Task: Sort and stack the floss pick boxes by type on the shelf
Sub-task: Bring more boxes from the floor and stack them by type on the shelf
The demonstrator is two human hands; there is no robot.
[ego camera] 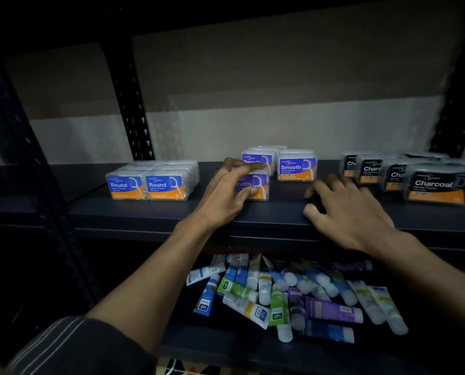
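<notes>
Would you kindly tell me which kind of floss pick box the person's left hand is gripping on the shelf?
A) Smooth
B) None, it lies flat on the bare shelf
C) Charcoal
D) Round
A: the left hand has its fingers over the top and its thumb on the front of the front Smooth box, while the Round boxes and Charcoal boxes sit apart from it on either side.

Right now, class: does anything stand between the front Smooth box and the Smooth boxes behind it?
Nothing visible does. The left hand grips the front Smooth box, just ahead of the rear Smooth boxes.
</notes>
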